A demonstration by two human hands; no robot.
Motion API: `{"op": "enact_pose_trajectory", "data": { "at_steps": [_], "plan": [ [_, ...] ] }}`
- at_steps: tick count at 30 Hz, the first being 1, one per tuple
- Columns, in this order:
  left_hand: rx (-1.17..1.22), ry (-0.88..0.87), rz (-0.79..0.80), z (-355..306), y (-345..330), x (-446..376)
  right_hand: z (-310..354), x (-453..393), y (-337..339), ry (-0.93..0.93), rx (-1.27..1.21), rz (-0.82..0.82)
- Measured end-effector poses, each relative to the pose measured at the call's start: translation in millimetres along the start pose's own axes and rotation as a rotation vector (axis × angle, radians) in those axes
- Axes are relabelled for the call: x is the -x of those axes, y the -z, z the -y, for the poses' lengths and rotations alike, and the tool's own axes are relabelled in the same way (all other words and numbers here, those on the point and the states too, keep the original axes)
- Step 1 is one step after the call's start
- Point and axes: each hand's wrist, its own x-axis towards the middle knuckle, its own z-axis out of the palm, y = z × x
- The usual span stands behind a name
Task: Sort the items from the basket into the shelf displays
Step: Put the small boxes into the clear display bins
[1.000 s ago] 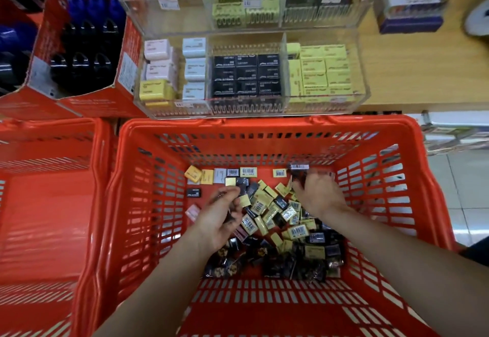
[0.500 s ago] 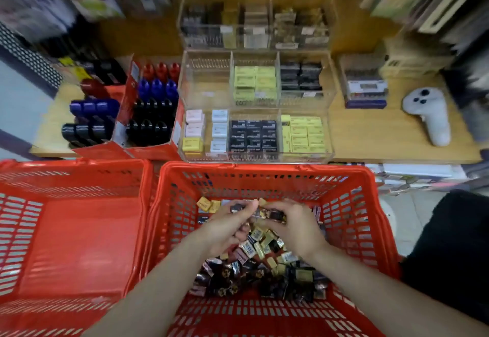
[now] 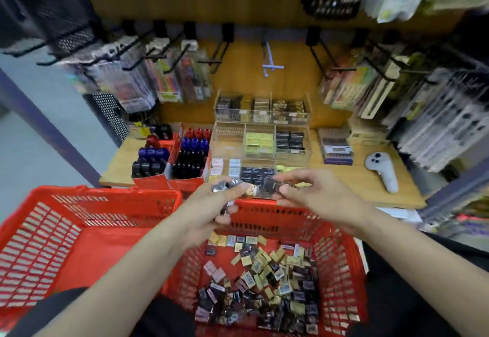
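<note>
Here both hands were raised above the far rim of the red basket [image 3: 341, 265], in front of the clear shelf displays [image 3: 260, 140]. The left hand [image 3: 211, 211] had its fingers curled round a small bundle of dark packets [image 3: 225, 187], a narrow grip with thumb and fingertips pressed on them. The right hand [image 3: 312, 195] pinched a dark packet [image 3: 270, 185] between thumb and forefinger, its other fingers loosely bent. The two hands were near each other, the packets close together between them; blur hid whether they touched.

Below the hands, the basket held a loose heap of small boxes [image 3: 264, 283], yellow, dark and pale, most of them piled toward the near side, with a few lying apart by the far wall. A second red basket [image 3: 66, 236] stood just beside it on the left. On the wooden worktop [image 3: 354, 175] the displays stood in tiers, with yellow and black boxes in separate compartments. Left of them sat red cartons [image 3: 185, 162] of black, blue and red items. A white controller [image 3: 382, 171] lay well apart on the right.
</note>
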Motion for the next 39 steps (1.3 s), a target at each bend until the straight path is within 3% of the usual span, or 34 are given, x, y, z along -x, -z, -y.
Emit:
{"op": "enact_pose_trajectory", "data": {
  "at_steps": [5, 14, 19, 28, 35, 39],
  "plan": [
    [-0.060, -0.127, 0.133, -17.5, -25.9, 3.1, 17.0, 7.1, 12.8, 0.101, -0.003, -0.242],
    [-0.023, -0.128, 0.125, -27.5, -41.0, -29.0, 7.1, -34.0, 6.8, 0.244, 0.049, -0.297],
    [0.012, -0.127, 0.063, -37.7, -45.0, -51.9, 7.2, -52.2, 12.1, 0.348, 0.332, -0.250],
    [0.062, -0.056, 0.048, -46.6, -52.6, -93.6, 4.0, -88.8, 31.9, 0.556, 0.854, -0.305],
    [0.062, -0.009, 0.089, -72.2, -68.8, -137.1, 19.9, -140.3, 67.9, 0.485, 0.972, -0.358],
    [0.043, -0.042, -0.077, -89.4, -64.3, -167.0, 31.4, -191.7, 97.7, 0.330, 1.001, -0.416]
  ]
}}
